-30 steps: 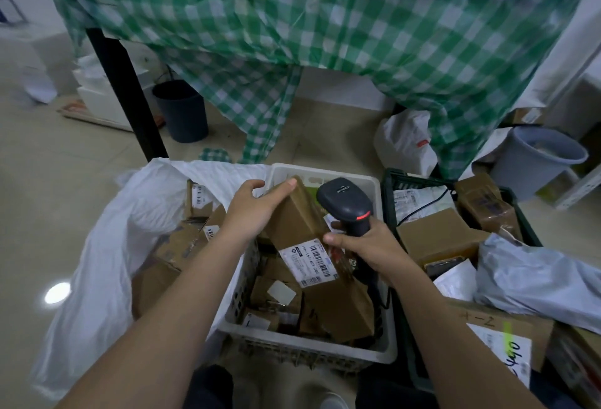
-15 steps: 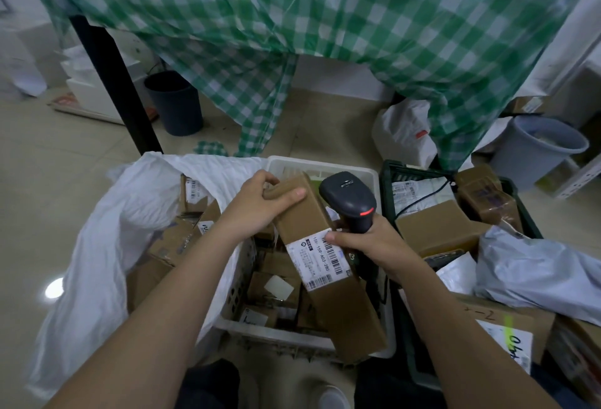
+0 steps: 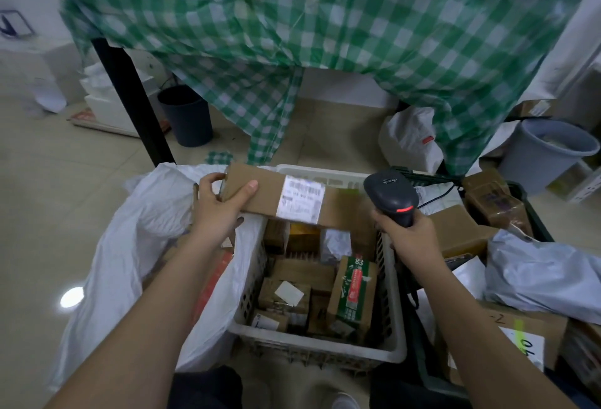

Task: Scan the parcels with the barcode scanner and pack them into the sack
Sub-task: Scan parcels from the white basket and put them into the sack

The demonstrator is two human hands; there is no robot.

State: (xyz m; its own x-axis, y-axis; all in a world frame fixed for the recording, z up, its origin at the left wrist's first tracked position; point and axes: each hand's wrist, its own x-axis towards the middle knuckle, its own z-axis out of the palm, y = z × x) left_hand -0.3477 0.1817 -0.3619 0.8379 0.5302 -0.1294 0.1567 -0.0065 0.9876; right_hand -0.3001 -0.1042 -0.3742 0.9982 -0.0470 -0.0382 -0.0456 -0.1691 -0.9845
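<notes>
Where it stood tilted, the parcel [image 3: 289, 197] now lies level.

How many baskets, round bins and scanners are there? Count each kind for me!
Baskets: 2, the white basket and the dark crate
Round bins: 2, the dark bin and the grey bin
Scanners: 1, the scanner
Total: 5
</notes>
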